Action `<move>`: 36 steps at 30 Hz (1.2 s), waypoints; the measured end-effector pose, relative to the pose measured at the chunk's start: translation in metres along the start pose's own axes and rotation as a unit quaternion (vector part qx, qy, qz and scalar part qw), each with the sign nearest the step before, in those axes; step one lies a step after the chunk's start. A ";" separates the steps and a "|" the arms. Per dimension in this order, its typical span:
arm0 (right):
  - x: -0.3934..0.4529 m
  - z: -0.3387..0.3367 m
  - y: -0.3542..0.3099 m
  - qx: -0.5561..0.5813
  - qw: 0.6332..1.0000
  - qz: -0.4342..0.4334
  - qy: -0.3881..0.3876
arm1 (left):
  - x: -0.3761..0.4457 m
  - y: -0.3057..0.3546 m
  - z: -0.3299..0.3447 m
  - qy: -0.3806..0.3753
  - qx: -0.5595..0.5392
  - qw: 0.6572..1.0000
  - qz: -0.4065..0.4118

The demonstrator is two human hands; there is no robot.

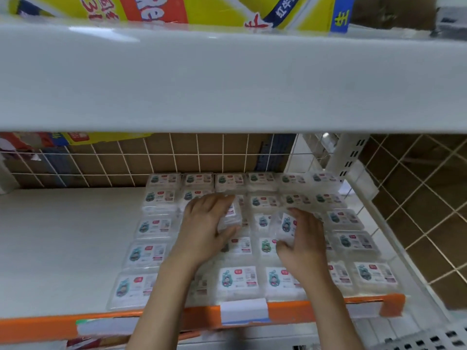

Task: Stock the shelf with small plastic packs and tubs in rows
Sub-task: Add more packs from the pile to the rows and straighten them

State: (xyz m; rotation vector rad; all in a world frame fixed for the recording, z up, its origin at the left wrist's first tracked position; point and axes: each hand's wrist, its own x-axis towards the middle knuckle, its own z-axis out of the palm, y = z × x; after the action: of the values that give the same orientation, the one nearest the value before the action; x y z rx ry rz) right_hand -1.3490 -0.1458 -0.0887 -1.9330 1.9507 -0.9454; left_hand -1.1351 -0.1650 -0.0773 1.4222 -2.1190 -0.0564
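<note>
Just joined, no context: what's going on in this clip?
A person is stocking a white shelf with clear plastic packs. The left hand holds one pack and the right hand another, both above rows of packs filling the shelf's right side. The left part is bare.

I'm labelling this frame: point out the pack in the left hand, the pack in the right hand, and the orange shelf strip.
Left-hand pack [231, 214]: head view, its label.
Right-hand pack [286, 224]: head view, its label.
Orange shelf strip [303, 307]: head view, front face.

Clear labelled packs [237, 279] flat in rows on white shelf [63, 248], right side.
</note>
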 end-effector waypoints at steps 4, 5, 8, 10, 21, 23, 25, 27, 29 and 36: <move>0.004 -0.017 0.019 0.005 1.000 0.002 0.001 | 0.036 0.011 0.026 -0.049 0.056 0.997 0.009; 0.005 -0.020 0.023 0.003 1.000 0.000 0.005 | 0.042 0.011 0.031 -0.068 0.068 0.995 0.001; 0.005 -0.028 0.036 0.006 1.000 -0.004 0.010 | 0.058 0.010 0.041 -0.108 0.113 0.988 -0.020; 0.006 -0.030 0.043 0.012 1.000 -0.012 0.012 | 0.066 0.009 0.046 -0.139 0.137 0.980 -0.035; 0.011 -0.026 0.044 0.015 0.999 -0.031 -0.016 | 0.065 0.001 0.054 -0.187 0.147 0.969 -0.060; 0.012 -0.021 0.043 0.014 0.999 -0.031 -0.031 | 0.054 -0.001 0.046 -0.141 0.119 0.979 -0.084; 0.014 -0.016 0.039 0.012 0.998 -0.039 -0.042 | 0.034 -0.002 0.035 -0.062 0.071 0.988 -0.125; 0.018 -0.012 0.035 0.010 0.998 -0.055 -0.043 | 0.012 -0.002 0.028 0.008 0.040 0.985 -0.168; 0.023 -0.009 0.028 0.012 0.997 -0.073 -0.039 | -0.010 -0.006 0.027 0.031 0.041 0.979 -0.198; 0.037 0.005 0.018 0.055 0.992 -0.093 -0.062 | -0.040 -0.009 0.040 -0.002 0.094 0.964 -0.248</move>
State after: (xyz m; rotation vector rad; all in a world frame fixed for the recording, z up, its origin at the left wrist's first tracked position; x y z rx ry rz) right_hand -1.3640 -0.1840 -0.0928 -2.0828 1.6385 -0.9327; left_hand -1.1364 -0.1453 -0.1316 2.0389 -1.7556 -0.0527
